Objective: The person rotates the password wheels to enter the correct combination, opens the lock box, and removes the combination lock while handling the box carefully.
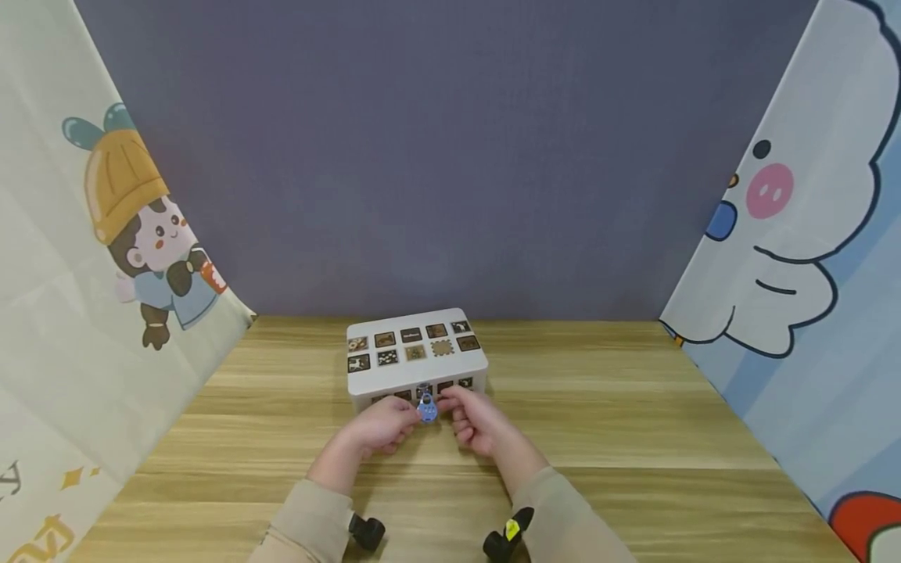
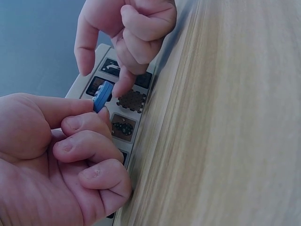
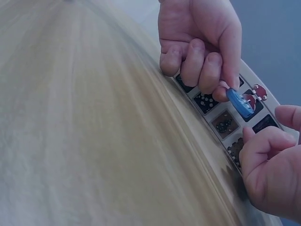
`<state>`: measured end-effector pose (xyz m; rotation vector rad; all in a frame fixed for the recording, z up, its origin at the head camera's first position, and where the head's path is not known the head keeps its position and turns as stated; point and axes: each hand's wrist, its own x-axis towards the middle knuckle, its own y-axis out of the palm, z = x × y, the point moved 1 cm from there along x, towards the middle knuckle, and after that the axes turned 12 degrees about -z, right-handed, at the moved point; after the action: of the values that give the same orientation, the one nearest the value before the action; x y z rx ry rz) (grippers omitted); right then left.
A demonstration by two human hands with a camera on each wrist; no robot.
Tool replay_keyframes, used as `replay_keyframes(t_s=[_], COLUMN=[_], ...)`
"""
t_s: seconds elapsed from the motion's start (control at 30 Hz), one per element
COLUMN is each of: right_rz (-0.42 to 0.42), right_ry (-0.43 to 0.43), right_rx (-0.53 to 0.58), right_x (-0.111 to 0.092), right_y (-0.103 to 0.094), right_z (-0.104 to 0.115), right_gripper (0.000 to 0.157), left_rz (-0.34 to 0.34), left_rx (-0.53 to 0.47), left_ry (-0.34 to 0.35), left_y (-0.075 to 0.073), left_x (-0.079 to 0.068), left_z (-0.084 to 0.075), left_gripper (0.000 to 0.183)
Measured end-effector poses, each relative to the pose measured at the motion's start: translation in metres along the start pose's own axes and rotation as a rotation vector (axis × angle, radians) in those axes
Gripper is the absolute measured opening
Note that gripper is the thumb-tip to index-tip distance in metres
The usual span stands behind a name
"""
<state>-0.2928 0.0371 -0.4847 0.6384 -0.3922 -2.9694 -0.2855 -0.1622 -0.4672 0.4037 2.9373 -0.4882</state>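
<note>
A small blue padlock (image 1: 427, 410) with little dials on its face is at the metal clasp (image 3: 259, 92) on the front of a white box (image 1: 415, 375). My left hand (image 1: 383, 424) pinches the padlock between thumb and forefinger, its other fingers curled in. On the padlock's other side is my right hand (image 1: 479, 422), its thumb and forefinger spread apart and the rest folded. In the right wrist view, a gap shows between the right fingertips (image 3: 248, 134) and the padlock. Whether the shackle passes through the clasp cannot be told.
Dark square pictures cover the box's lid and front. It stands on a wood-grain table (image 1: 598, 422), near a grey back panel (image 1: 450, 156). Printed cartoon sheets (image 1: 788, 258) flank the table on both sides. Black wrist mounts (image 1: 367, 532) sit at both sleeves.
</note>
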Motion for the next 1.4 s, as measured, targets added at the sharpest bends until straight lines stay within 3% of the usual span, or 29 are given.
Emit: replay_keyframes(t_s=[0.37, 0.67, 0.97, 1.4], right_rz=[0.005, 0.044, 0.053, 0.015], right_ry=[-0.003, 0.007, -0.002, -0.059], right_rx=[0.006, -0.02, -0.032, -0.089], right_x=[0.0, -0.003, -0.003, 0.001], right_y=[-0.001, 0.003, 0.012, 0.018], right_z=[0.004, -0.001, -0.005, -0.012], right_gripper=[0.036, 0.019, 0.023, 0.011], left_rz=[-0.003, 0.003, -0.019, -0.012], left_rx=[0.003, 0.01, 0.018, 0.025], left_ry=[-0.002, -0.01, -0.021, -0.013], left_y=[-0.001, 0.0, 0.0, -0.002], left_x=[0.0, -0.001, -0.001, -0.004], left_z=[-0.001, 0.001, 0.0, -0.002], left_gripper=[0.024, 0.024, 0.022, 0.025])
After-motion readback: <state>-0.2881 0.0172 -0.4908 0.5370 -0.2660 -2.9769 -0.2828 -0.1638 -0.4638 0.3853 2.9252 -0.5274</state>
